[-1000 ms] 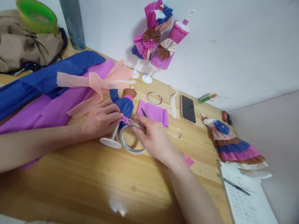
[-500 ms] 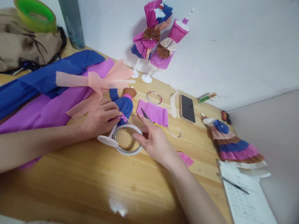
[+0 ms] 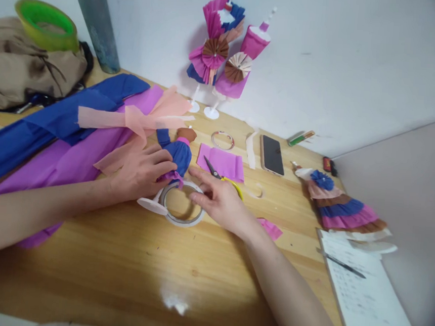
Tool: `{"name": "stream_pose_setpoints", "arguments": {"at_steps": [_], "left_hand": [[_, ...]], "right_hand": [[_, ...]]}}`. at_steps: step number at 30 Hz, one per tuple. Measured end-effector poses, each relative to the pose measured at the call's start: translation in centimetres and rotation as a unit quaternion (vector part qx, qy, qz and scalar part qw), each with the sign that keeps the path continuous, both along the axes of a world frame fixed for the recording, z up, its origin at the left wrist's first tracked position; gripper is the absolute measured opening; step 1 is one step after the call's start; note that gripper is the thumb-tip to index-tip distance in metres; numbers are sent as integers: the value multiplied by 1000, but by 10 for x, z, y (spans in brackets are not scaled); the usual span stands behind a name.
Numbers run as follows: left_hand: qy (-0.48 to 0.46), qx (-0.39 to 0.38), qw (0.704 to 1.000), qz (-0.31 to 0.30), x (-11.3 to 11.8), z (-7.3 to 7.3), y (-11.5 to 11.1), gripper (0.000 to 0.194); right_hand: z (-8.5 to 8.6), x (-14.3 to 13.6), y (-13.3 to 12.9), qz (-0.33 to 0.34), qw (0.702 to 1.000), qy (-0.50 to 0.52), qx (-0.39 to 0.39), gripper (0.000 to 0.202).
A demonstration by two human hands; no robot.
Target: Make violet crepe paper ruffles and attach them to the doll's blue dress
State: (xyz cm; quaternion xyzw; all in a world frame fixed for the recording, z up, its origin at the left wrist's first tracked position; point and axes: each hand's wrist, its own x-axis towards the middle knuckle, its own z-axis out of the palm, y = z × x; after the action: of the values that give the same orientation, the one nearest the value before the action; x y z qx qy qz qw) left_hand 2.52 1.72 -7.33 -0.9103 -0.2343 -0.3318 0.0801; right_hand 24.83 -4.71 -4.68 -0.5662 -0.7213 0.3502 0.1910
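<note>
A small dress form (image 3: 180,154) in a blue and brown crepe paper dress lies tilted on the table, its white round base (image 3: 152,206) toward me. My left hand (image 3: 141,169) is closed on its lower skirt, where a crumpled purple paper strip (image 3: 174,177) shows at the fingertips. My right hand (image 3: 218,198) is open, thumb and index finger apart, at the right side of a roll of tape (image 3: 163,206). The thumb overlaps the roll's rim; whether it presses on it I cannot tell. Yellow-handled scissors (image 3: 213,167) lie just behind that hand, on a purple paper piece (image 3: 236,165).
Blue paper (image 3: 94,96), purple paper (image 3: 88,164) and peach strips (image 3: 103,117) spread to the left. Two dressed stands (image 3: 215,56) lean near the wall. A phone (image 3: 272,155), a tiered dress form (image 3: 345,209) and a notebook (image 3: 366,292) with a pen lie right. A bottle (image 3: 96,25) stands back left.
My right hand has shifted slightly left, its index finger nearer the blue skirt, and more of the scissors' yellow handle shows. My left hand keeps its hold on the dress form.
</note>
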Motion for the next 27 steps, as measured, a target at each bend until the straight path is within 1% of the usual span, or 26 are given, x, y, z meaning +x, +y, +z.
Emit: {"name": "stream_pose_setpoints", "arguments": {"at_steps": [4, 8, 10, 14, 17, 20, 23, 25, 27], "left_hand": [[13, 25, 999, -19, -3, 2, 1, 10], [22, 11, 1000, -19, -7, 5, 1, 10], [17, -7, 1000, -7, -8, 6, 1, 9], [-11, -84, 996, 17, -9, 6, 3, 13], [-31, -92, 995, 9, -8, 5, 4, 17], [-47, -80, 995, -21, -8, 5, 4, 16], [-58, -103, 992, -36, -10, 4, 4, 15], [-64, -117, 990, -38, -11, 3, 5, 17], [-66, -113, 990, -45, -11, 1, 6, 18]], "right_hand": [[-1, 4, 4, 13, 999, 45, 4, 51], [0, 7, 8, -4, 997, 64, -36, 49], [-1, 6, 8, -11, 994, 89, -61, 49], [-1, 2, 7, -4, 986, 139, -93, 51], [1, -2, 2, 2, 991, 114, -63, 47], [5, -4, -5, 26, 997, 63, -33, 46], [7, -3, -10, 46, 999, -1, -11, 46], [6, -2, -12, 51, 998, -42, 7, 42], [5, 0, -12, 65, 995, -69, 22, 36]]}}
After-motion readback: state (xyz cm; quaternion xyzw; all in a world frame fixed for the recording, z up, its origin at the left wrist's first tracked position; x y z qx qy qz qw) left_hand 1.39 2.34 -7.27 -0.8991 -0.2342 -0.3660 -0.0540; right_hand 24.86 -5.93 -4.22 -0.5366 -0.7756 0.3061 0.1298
